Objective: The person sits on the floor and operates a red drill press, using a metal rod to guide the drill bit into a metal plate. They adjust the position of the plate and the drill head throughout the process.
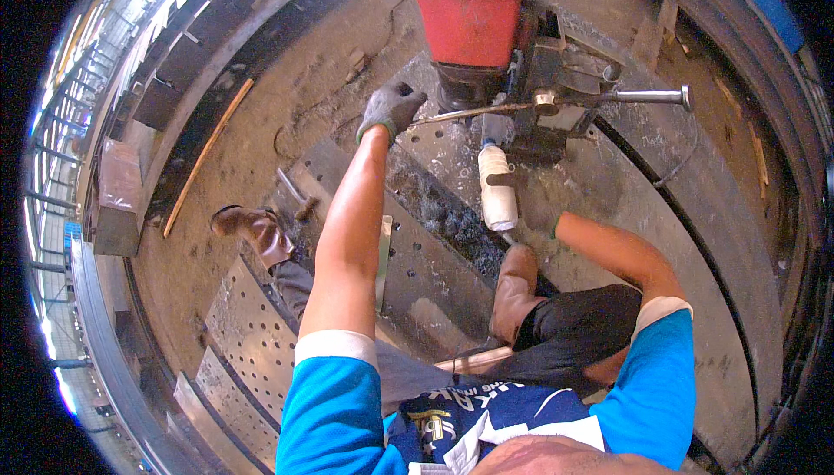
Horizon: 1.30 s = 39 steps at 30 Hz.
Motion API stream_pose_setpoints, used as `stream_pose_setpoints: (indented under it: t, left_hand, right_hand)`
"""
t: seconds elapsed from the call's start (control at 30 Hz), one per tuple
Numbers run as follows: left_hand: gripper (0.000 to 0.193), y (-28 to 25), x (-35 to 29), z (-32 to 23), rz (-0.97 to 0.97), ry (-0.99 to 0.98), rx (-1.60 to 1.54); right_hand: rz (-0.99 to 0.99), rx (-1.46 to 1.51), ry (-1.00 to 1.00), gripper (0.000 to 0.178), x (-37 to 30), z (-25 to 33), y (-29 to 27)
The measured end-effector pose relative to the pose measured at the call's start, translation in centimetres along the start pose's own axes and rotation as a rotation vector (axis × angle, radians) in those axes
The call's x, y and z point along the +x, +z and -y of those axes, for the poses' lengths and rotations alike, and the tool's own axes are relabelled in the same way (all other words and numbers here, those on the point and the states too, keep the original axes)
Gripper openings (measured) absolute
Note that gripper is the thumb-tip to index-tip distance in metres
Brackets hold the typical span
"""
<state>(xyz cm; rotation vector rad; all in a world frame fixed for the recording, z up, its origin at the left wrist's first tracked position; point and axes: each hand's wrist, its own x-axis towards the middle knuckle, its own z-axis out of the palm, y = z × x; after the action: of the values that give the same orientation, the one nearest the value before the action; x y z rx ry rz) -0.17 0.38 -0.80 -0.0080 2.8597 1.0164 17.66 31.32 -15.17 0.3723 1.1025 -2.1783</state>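
Note:
A magnetic drill with a red motor housing (466,23) stands on a steel plate. A thin feed lever (473,113) runs left from its hub. My left hand (393,110), in a grey glove, is closed around the lever's outer end. My gloved right hand (534,201) wraps round a whitish plastic bottle (495,171) below the drill; its fingers cross the bottle's middle. The bottle's blue cap points up toward the drill base. The drill's cutting tip is hidden behind the housing.
Dark metal shavings (447,214) lie between my boots, beside drilled steel plates (252,310). A hammer (300,197) rests near my left boot (269,236). A black cable (686,206) curves along the right. A metal bar handle (647,96) sticks out rightward from the drill.

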Motion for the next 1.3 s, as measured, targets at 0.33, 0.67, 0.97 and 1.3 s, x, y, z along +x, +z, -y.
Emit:
stream_pose_setpoints:
  t: [0.33,0.67,0.97,1.3]
  left_hand:
    - [0.056,-0.1,0.4,0.4,0.003,0.043,0.064]
    - [0.054,-0.2,0.2,0.3,0.012,0.008,0.007]
    - [0.054,0.2,0.5,0.2,0.009,0.033,0.017]
    - [0.056,0.3,0.6,0.8,0.024,0.011,0.019]
  right_hand:
    - [0.061,0.017,-0.071,0.032,0.1,-0.4,-0.9]
    - [0.050,0.090,-0.009,0.037,1.0,-0.5,-0.8]
    - [0.053,0.070,-0.043,0.031,1.6,-1.3,-2.8]
    - [-0.074,-0.052,0.085,0.030,0.9,-0.2,-0.5]
